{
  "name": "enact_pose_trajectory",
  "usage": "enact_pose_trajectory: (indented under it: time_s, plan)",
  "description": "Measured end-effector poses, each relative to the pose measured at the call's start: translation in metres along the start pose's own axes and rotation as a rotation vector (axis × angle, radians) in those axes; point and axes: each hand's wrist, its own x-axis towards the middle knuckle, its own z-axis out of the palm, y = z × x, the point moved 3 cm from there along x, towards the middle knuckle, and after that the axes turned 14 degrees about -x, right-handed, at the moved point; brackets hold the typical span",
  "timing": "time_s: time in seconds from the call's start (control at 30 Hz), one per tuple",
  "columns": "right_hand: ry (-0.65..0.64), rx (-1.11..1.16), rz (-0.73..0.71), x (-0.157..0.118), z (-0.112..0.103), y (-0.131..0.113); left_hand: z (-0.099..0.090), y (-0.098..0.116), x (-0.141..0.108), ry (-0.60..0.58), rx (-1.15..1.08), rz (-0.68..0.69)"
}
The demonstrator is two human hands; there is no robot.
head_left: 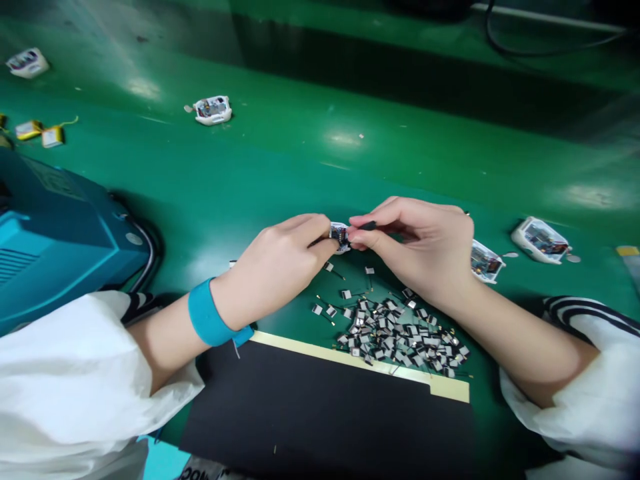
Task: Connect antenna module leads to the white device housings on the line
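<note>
A glossy green bench runs beneath the left hand and right hand and well past them on either side. Blurred patches of reflected light shine on it: one straight beyond the hands, one farther off to their left, another to their right. Past these lies a broad dark band, and at the far right a black cable curves beside a pale strip. A teal machine with vent slots stands left of the hands; nearer the body, a black panel has a pale yellow edge.
</note>
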Motion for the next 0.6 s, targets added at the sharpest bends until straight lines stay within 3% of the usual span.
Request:
enact_pose_trajectory:
  time_s: [0.17, 0.33, 0.6]
  plan:
    - [0.045, -0.171, -0.157, -0.0037, -0.0011, -0.0067, -0.0002, -0.0001, 0.0007, -0.017, -0.001, -0.008]
    - [0.047, -0.243, -0.122, -0.0066, 0.0033, -0.0077, 0.0001, 0.0000, 0.0022, -0.045, 0.000, -0.055]
    - [0.016, -0.181, -0.121, -0.0046, 0.0052, -0.0076, 0.0006, 0.0007, 0.0020, -0.067, 0.039, -0.068]
